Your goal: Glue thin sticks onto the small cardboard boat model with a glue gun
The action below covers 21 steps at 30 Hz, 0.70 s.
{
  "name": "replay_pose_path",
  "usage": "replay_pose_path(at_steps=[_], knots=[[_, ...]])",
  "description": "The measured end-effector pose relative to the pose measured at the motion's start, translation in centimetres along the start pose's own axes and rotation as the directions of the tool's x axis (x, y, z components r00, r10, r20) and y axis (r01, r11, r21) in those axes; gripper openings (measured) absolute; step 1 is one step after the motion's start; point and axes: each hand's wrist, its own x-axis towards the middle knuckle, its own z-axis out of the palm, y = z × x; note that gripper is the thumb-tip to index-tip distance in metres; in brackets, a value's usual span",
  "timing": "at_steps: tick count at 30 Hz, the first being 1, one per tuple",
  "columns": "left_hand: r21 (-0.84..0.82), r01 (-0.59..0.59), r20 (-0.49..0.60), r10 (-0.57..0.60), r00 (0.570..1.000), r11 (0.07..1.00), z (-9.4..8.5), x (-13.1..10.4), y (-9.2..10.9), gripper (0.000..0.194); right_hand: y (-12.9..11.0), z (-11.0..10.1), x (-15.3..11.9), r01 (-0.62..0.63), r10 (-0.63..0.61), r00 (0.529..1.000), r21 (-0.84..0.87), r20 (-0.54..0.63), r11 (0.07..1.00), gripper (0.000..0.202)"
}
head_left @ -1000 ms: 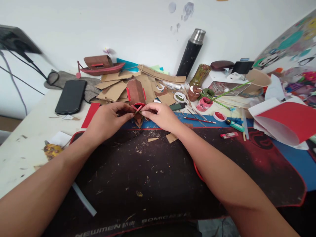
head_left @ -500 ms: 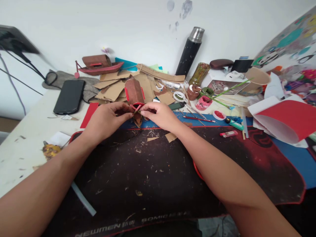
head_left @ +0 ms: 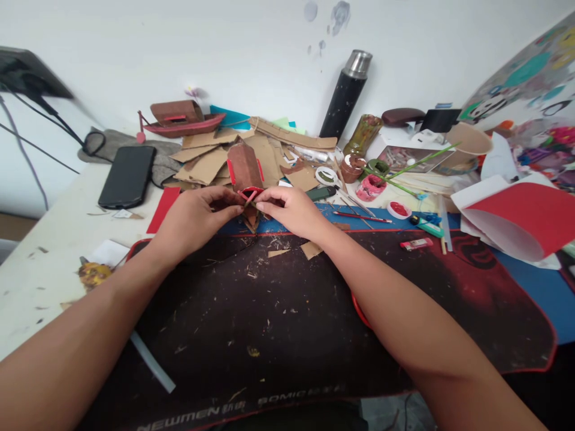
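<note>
My left hand point(head_left: 191, 218) and my right hand point(head_left: 290, 208) meet at the near end of a small cardboard model boat point(head_left: 245, 166), which has a brown arched canopy with red strips along its sides. Thumb and fingers of each hand are closed in a pinch there, from either side. Between the fingertips, small pinkish-red sticks point(head_left: 248, 196) cross at the canopy's front opening. My fingers cover much of the hull, and its brown pointed end shows below them.
A finished-looking model boat point(head_left: 184, 120) stands behind scrap cardboard point(head_left: 202, 161). A phone point(head_left: 127, 176) lies at left. Open paint jars point(head_left: 371, 187), a black thermos point(head_left: 345, 93) and red paper point(head_left: 523, 218) are at right. Cardboard bits litter the dark desk mat point(head_left: 278, 323).
</note>
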Motion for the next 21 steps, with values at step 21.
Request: replay_pose_path(at_steps=[21], knots=[[-0.006, -0.012, 0.011, 0.012, 1.000, 1.000, -0.08, 0.07, -0.14, 0.026, -0.06, -0.01, -0.12, -0.022, 0.022, 1.000, 0.009, 0.003, 1.000, 0.014]])
